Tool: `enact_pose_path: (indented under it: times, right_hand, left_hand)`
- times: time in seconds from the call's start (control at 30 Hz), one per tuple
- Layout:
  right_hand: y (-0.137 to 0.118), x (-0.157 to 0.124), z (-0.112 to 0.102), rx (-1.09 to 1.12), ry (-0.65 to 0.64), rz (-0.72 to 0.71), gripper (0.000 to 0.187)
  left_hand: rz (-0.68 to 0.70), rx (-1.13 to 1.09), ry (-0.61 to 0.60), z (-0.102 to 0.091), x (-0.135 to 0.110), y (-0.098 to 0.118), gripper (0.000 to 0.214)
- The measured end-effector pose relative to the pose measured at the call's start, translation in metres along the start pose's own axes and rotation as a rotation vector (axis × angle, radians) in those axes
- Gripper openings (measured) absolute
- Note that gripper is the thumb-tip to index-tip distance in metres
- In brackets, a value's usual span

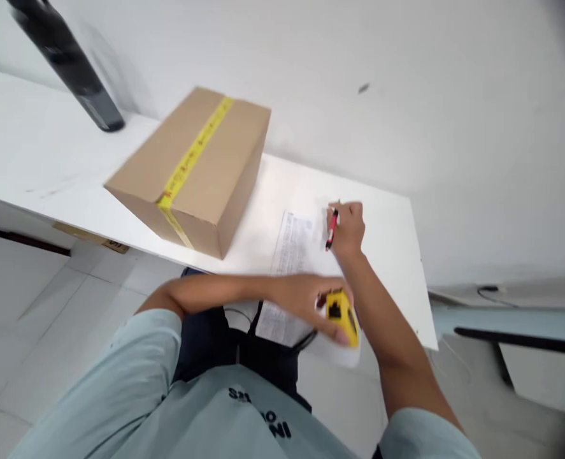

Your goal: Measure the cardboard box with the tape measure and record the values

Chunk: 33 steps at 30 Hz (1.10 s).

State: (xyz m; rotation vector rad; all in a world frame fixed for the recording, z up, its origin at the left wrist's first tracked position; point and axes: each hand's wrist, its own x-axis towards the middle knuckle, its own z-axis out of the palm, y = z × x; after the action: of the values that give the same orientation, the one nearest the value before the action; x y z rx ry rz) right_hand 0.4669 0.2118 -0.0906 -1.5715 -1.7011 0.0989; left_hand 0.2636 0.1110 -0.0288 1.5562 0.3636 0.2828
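Observation:
My left hand (pixel 311 303) reaches across my body near the table's front edge, its fingers wrapped round a yellow tape measure (pixel 342 315) with a black part on its side. In my right hand (pixel 349 226) is a red and black pen (pixel 332 228), held over the table at the right edge of a printed sheet (pixel 294 245). The sheet's lower part hangs past the front edge, partly hidden by my left forearm. Whether the pen tip touches anything is hidden by the fingers.
A closed cardboard box (pixel 191 169) sealed with yellow tape stands on the white table (pixel 387 255), left of the sheet. Farther left, a dark upright post or bottle-like object (pixel 72 64) stands by the wall. A black bar (pixel 521 341) lies at lower right.

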Motion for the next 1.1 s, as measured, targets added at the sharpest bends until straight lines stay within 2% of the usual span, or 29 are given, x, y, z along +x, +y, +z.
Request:
enact_pose_path:
  times: [0.07, 0.17, 0.27, 0.37, 0.43, 0.5, 0.6, 0.67, 0.7, 0.77, 0.8, 0.9, 0.97, 1.03, 1.1]
  right_hand:
    - [0.005, 0.0, -0.001, -0.167, -0.176, 0.072, 0.036]
    - [0.006, 0.0, 0.001, -0.198, -0.226, 0.092, 0.036]
    - [0.003, 0.002, 0.006, -0.202, -0.233, 0.107, 0.03]
    - [-0.003, 0.012, 0.008, -0.232, -0.213, 0.138, 0.03]
    - [-0.012, 0.021, 0.006, -0.248, -0.179, 0.142, 0.037]
    - [-0.033, 0.021, -0.002, -0.251, -0.15, 0.117, 0.047]
    - [-0.086, -0.016, -0.023, -0.138, -0.172, -0.041, 0.051]
    - [-0.131, -0.06, -0.041, 0.155, -0.343, -0.32, 0.056]
    - [-0.153, -0.083, -0.048, 0.256, -0.465, -0.423, 0.067]
    - [-0.19, -0.123, -0.055, 0.38, -0.676, -0.554, 0.093]
    - [-0.204, -0.136, -0.054, 0.423, -0.674, -0.567, 0.094]
    - [-0.224, -0.155, -0.043, 0.5, -0.564, -0.538, 0.07]
    - [-0.227, -0.157, -0.037, 0.546, -0.475, -0.428, 0.055]
    - [-0.23, -0.16, -0.037, 0.62, -0.425, -0.242, 0.05]
    - [-0.237, -0.164, -0.038, 0.727, -0.428, -0.064, 0.047]
  left_hand:
    - [-0.003, -0.195, -0.004, 0.02, -0.042, 0.003, 0.081]
    - [0.022, -0.415, 0.141, 0.049, -0.117, -0.004, 0.086]
    - [0.026, -0.645, 0.395, 0.072, -0.185, -0.019, 0.082]
    - [-0.002, -0.641, 0.648, 0.085, -0.224, -0.03, 0.072]
    - [-0.015, -0.624, 0.767, 0.09, -0.232, -0.033, 0.068]
    - [-0.027, -0.606, 0.858, 0.091, -0.229, -0.031, 0.071]
    - [-0.052, -0.575, 0.994, 0.088, -0.211, -0.025, 0.072]
    - [-0.049, -0.571, 1.058, 0.083, -0.2, -0.02, 0.071]
    - [-0.037, -0.575, 1.064, 0.081, -0.195, -0.019, 0.072]
    - [-0.01, -0.591, 1.004, 0.079, -0.19, -0.017, 0.074]
    - [0.002, -0.602, 0.952, 0.078, -0.189, -0.017, 0.076]
    - [0.025, -0.594, 0.797, 0.074, -0.194, -0.016, 0.08]
    - [0.053, -0.497, 0.733, 0.072, -0.203, -0.015, 0.08]
    - [0.042, -0.337, 0.72, 0.069, -0.215, -0.011, 0.072]
    - [-0.029, -0.128, 0.794, 0.067, -0.227, -0.008, 0.059]
